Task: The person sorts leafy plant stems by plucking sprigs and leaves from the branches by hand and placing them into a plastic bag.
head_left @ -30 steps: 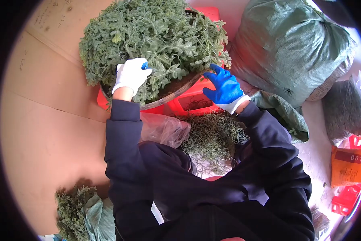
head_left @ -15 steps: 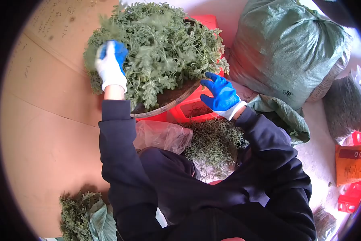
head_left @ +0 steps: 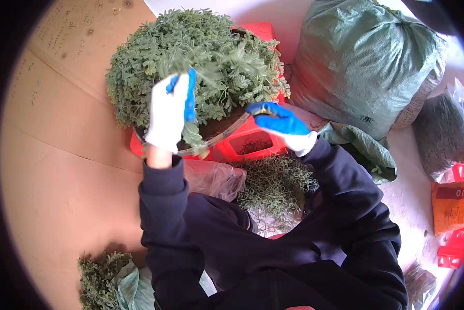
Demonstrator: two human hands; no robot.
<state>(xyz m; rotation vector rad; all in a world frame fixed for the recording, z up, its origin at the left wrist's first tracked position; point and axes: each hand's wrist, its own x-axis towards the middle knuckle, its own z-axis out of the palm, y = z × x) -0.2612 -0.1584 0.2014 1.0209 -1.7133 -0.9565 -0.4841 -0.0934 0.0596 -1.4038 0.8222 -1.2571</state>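
A heap of cut leafy green sprigs fills a round tray with a pale rim. My left hand, in a white and blue glove, is closed over the heap's near side. Blurred sprigs stick out beyond its fingertips. One leafy sprig hangs below that hand over the tray rim. At the right edge of the tray, my right hand, gloved too, has its fingers curled in towards the thumb. Whatever lies between those fingers is too blurred to make out.
Red plastic stools support the tray. Thin stems lie piled below, beside a clear plastic bag. A bulging green sack stands at the right, cardboard at the left. More greenery sits at lower left.
My left hand has moved right and towards me from the heap's left side, with sprigs at its fingers. My right hand's fingers have drawn closer together, slightly nearer the tray.
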